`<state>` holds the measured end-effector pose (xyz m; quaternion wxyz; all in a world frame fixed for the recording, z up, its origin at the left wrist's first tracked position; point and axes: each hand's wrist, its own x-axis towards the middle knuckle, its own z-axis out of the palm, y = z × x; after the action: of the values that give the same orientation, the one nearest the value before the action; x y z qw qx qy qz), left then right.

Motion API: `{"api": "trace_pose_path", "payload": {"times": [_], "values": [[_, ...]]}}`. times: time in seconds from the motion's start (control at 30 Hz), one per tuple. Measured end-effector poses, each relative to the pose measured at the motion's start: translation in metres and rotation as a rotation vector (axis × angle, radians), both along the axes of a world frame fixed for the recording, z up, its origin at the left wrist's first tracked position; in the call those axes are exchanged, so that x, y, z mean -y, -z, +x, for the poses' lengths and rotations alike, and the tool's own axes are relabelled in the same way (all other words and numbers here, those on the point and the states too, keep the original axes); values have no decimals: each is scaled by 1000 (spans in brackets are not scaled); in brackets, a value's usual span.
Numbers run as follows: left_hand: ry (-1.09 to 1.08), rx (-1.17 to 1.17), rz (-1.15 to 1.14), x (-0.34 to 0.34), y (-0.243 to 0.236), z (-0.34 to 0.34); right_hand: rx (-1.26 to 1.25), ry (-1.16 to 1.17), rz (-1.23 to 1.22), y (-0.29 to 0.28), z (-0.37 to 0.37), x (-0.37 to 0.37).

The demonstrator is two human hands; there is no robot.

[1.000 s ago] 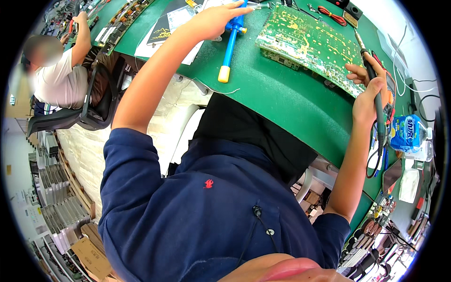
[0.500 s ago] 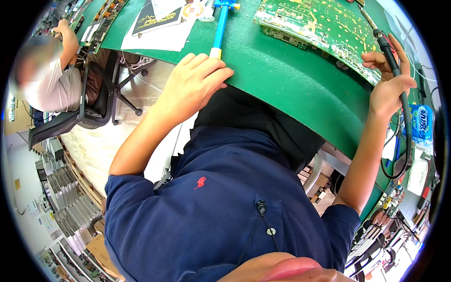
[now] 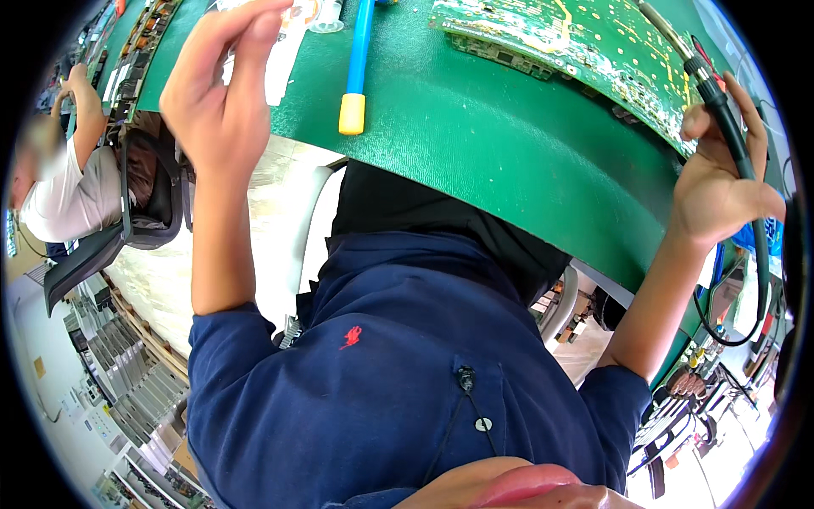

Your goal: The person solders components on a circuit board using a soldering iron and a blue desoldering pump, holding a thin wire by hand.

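The soldering iron [image 3: 721, 106] stays at the right; going left to right, one seated co-worker [image 3: 76, 199] comes first, then the left hand [image 3: 212, 97], just lifted off the edge of the green bench [image 3: 509, 161], leaving the one blue tube with a yellow end [image 3: 358, 59] untouched there. Its thumb and fingers draw close together, but I cannot tell whether they pinch anything. Past one large circuit board [image 3: 543, 38], the right hand [image 3: 721, 170], second of two, spreads its thumb, the only iron lying across its palm.
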<state>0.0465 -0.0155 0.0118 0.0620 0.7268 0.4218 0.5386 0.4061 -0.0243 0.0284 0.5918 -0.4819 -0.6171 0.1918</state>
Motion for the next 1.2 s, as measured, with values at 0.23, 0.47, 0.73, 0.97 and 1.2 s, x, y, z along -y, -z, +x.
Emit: {"api": "trace_pose_path", "payload": {"times": [0.23,0.47,0.73,0.97,1.2], "values": [[260,51,-201,-59,-8,40,-24,-41,-136,9,4,1],[717,-302,50,-136,-21,57,56,-142,-155,6,6,-2],[721,71,-420,-105,-5,74,-12,-121,-194,10,-5,10],[731,-147,-13,-105,13,70,-26,-62,-125,10,-24,15],[735,-147,-48,-106,21,61,62,-142,4,20,-37,4]]}}
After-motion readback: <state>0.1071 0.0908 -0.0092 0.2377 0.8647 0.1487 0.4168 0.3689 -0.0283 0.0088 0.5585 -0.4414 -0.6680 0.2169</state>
